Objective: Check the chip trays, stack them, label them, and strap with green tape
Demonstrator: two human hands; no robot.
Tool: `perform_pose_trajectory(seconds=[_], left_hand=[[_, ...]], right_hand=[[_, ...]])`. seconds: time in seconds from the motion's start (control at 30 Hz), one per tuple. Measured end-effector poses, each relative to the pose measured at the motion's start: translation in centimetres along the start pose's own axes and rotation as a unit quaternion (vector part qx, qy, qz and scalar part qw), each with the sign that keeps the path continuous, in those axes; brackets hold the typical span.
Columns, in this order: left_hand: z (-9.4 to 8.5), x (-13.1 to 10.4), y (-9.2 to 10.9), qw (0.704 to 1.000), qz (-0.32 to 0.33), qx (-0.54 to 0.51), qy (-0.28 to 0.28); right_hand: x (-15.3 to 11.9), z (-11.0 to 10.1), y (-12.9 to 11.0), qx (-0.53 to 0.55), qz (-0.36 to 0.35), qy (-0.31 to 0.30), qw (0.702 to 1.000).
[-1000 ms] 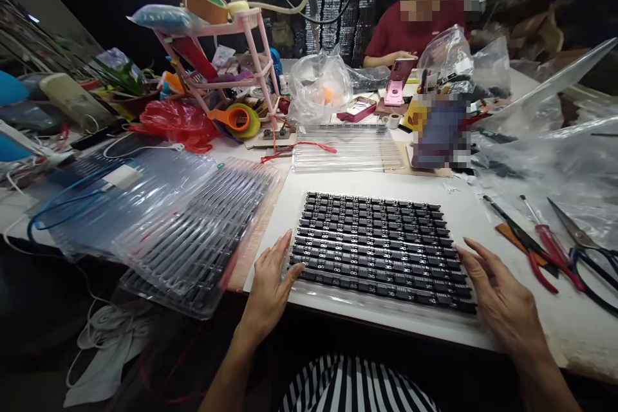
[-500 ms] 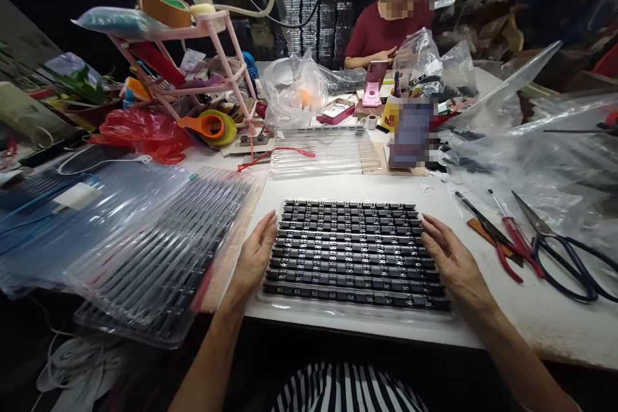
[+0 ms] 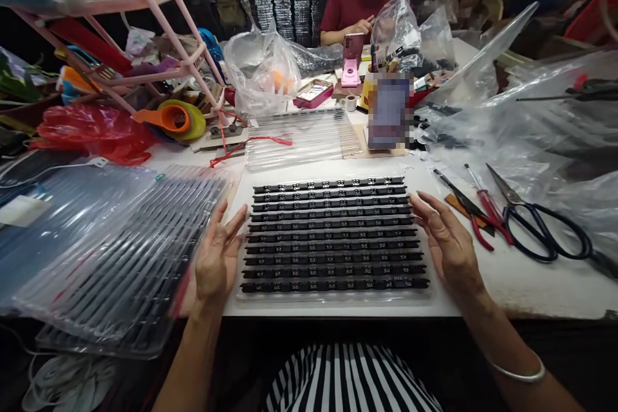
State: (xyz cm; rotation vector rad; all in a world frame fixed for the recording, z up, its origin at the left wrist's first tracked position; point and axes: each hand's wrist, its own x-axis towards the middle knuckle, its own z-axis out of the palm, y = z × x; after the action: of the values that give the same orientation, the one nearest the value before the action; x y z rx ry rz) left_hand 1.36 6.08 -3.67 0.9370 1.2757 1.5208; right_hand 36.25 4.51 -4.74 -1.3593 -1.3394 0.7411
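Note:
In front of me on the white table lies a clear plastic tray (image 3: 338, 298) holding several rows of black strip-like parts (image 3: 331, 248) with small pale markings. My left hand (image 3: 217, 261) is at the tray's left side, palm turned inward, thumb and fingers apart, holding nothing. On the opposite side, my right hand (image 3: 447, 241) has its fingers stretched out beside the tray's right edge. Its fingertips are close to the strip ends; whether they touch the tray I cannot tell.
Stacked trays in plastic (image 3: 125, 257) lie at left, below a pink rack (image 3: 188, 64). An orange-and-yellow tape dispenser (image 3: 176, 119) stands nearby. Behind lies another clear tray (image 3: 299, 135). Scissors (image 3: 541, 219) and red-handled pliers (image 3: 477, 225) lie right. A person (image 3: 333, 16) sits opposite.
My view has shifted, so the surroundings appear further left and higher. My left hand has come away from the tray's edge and spread. The black rows now show wider gaps between them.

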Motion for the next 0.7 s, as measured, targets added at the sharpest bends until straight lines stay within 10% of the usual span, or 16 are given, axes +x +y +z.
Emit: perform_pose_trajectory(seconds=[0.33, 0.7], left_hand=[[0.1, 0.2, -0.2, 0.999, -0.007, -0.032, -0.006], [0.4, 0.4, -0.9, 0.996, 0.018, 0.06, -0.06]], right_hand=[[0.2, -0.2, -0.2, 0.108, 0.004, -0.016, 0.994], [0.7, -0.2, 1.0, -0.073, 0.038, -0.058, 0.995]])
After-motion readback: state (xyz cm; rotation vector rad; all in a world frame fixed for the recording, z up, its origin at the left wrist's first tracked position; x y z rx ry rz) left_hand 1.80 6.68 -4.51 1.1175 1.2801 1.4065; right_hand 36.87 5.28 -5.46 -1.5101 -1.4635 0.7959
